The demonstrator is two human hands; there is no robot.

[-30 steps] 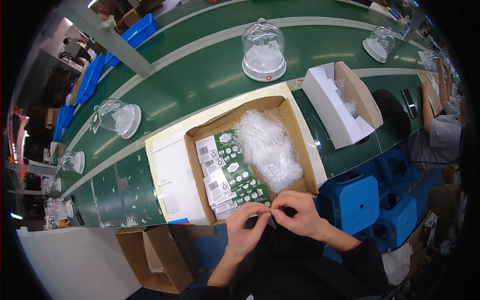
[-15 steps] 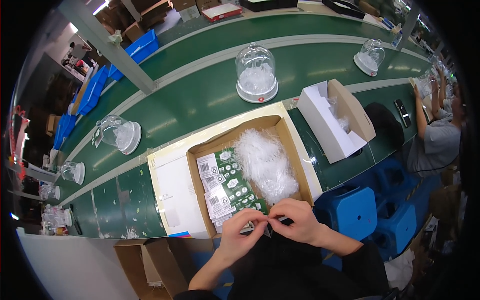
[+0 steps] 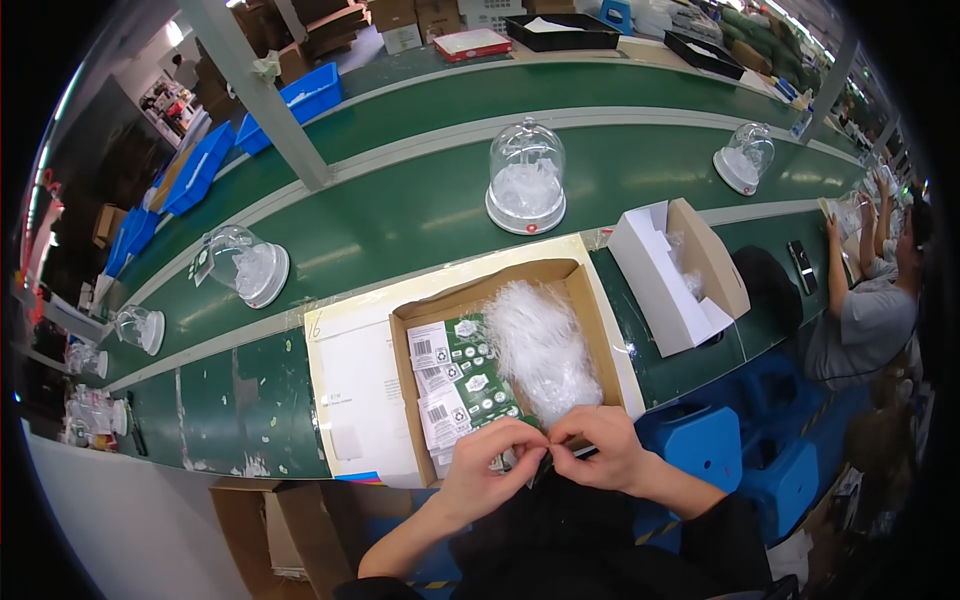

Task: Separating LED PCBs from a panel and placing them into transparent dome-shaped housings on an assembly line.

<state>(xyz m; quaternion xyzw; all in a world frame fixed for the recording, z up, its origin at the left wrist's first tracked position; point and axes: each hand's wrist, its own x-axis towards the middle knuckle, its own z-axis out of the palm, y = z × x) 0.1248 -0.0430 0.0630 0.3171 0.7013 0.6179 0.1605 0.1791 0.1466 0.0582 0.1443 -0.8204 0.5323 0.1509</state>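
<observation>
Hands pinching a small item at the box's near edge.
Left hand [image 3: 490, 470] and right hand [image 3: 600, 455] meet fingertip to fingertip, both closed narrowly on something small (too hidden to name) just over the near rim of the box [image 3: 580, 275]. The box already holds green cards [image 3: 470, 385] and a heap of clear bags [image 3: 540, 345], so filling looks well along, though the box stays open.

Bare forearms, dark clothing below.
</observation>
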